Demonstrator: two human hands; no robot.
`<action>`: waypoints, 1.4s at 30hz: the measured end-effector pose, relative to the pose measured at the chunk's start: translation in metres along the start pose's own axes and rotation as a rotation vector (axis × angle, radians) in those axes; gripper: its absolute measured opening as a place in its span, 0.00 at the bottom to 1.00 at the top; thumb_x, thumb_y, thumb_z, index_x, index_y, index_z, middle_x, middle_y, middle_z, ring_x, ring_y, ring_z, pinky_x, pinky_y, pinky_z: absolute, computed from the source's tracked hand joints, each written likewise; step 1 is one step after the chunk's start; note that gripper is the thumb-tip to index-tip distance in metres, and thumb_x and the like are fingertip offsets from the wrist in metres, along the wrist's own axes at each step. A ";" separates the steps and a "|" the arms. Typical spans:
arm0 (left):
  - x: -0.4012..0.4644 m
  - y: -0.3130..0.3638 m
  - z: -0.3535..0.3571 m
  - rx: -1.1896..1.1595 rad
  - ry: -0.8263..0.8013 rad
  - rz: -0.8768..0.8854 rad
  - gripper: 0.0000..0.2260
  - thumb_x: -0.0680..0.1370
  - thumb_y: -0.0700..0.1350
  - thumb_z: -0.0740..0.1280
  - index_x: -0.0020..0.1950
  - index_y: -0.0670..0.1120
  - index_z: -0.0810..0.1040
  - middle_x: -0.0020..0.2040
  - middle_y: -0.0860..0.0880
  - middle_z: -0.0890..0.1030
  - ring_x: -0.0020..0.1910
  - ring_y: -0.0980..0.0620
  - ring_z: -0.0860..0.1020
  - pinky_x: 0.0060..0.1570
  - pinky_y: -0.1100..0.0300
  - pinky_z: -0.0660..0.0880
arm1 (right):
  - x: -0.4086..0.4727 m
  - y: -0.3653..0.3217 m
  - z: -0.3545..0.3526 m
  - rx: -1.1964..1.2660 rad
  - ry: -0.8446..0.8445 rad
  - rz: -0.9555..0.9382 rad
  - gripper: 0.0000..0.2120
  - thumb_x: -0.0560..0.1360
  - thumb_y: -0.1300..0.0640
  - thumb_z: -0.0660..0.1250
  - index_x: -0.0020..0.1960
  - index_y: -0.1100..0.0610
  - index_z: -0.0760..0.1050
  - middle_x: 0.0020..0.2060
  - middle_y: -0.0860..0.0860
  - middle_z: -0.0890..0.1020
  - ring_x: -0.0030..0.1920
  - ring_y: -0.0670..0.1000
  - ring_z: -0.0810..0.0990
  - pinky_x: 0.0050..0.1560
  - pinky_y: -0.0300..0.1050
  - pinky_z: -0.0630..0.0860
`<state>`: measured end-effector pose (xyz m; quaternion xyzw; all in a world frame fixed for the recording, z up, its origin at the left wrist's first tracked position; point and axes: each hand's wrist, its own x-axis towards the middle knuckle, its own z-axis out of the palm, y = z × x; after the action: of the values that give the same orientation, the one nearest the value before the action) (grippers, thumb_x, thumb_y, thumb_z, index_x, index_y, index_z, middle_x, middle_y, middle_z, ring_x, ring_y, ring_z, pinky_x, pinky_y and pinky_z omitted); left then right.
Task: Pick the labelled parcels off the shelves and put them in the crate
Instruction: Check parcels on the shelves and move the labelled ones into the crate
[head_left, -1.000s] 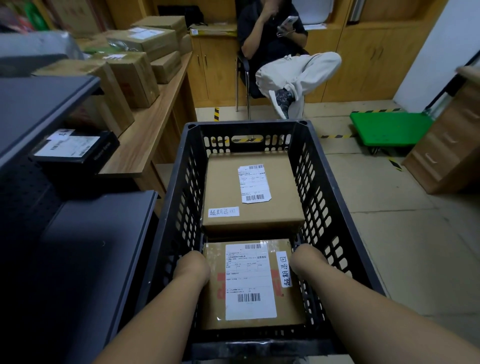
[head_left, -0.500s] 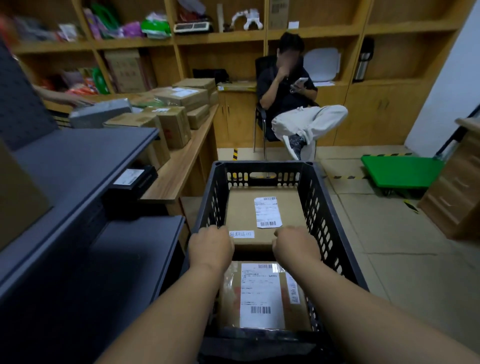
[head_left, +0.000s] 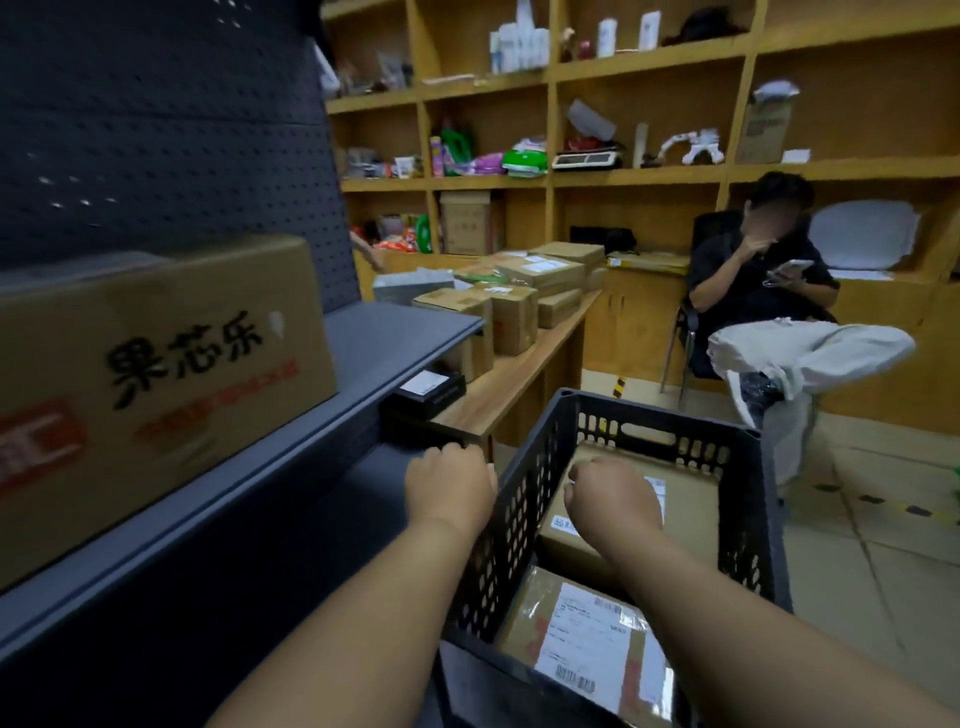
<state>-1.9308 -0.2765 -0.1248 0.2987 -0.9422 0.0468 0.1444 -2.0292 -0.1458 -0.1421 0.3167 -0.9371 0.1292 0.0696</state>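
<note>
A black perforated crate (head_left: 519, 519) stands in front of me with two labelled cardboard parcels in it, a near parcel (head_left: 587, 639) and a far parcel (head_left: 691, 504). My right hand (head_left: 613, 499) hovers over the far parcel with loosely curled fingers and holds nothing. Just outside the crate's left wall, my left hand (head_left: 449, 486) hangs over the lower grey shelf, also loosely curled and holding nothing. A small black box with a white label (head_left: 431, 389) lies beyond my left hand. A large printed carton (head_left: 156, 374) sits on the upper grey shelf (head_left: 395, 332).
A wooden bench (head_left: 524, 384) behind the shelves carries several labelled cardboard parcels (head_left: 524, 291). A person (head_left: 769, 312) sits on a chair beyond the crate, legs stretched toward it. Wooden wall shelves hold assorted goods. Tiled floor lies to the right.
Both hands came up off the near parcel in the crate. My left hand crossed the crate's left wall toward the shelves. My view rose and turned left.
</note>
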 end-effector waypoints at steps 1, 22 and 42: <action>-0.006 -0.001 -0.006 0.009 0.012 -0.031 0.15 0.80 0.52 0.54 0.52 0.46 0.77 0.52 0.46 0.79 0.52 0.44 0.76 0.45 0.53 0.66 | 0.000 0.000 -0.005 0.013 0.008 -0.041 0.09 0.77 0.57 0.59 0.49 0.56 0.77 0.47 0.53 0.79 0.50 0.56 0.76 0.41 0.44 0.69; -0.198 -0.078 -0.155 0.279 0.149 -0.785 0.14 0.81 0.51 0.54 0.45 0.46 0.76 0.38 0.47 0.76 0.36 0.46 0.70 0.37 0.56 0.64 | -0.100 -0.130 -0.077 0.252 -0.023 -0.709 0.15 0.80 0.52 0.55 0.62 0.53 0.76 0.55 0.53 0.78 0.58 0.57 0.72 0.47 0.48 0.70; -0.384 -0.223 -0.224 0.450 0.173 -1.135 0.15 0.82 0.51 0.53 0.50 0.44 0.76 0.46 0.46 0.80 0.38 0.47 0.71 0.36 0.56 0.64 | -0.248 -0.339 -0.091 0.476 -0.167 -0.990 0.15 0.80 0.53 0.55 0.62 0.54 0.75 0.58 0.54 0.77 0.59 0.57 0.72 0.51 0.52 0.75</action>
<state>-1.4479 -0.2084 -0.0262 0.7720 -0.5879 0.1843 0.1562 -1.6216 -0.2362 -0.0410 0.7356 -0.6234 0.2637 -0.0258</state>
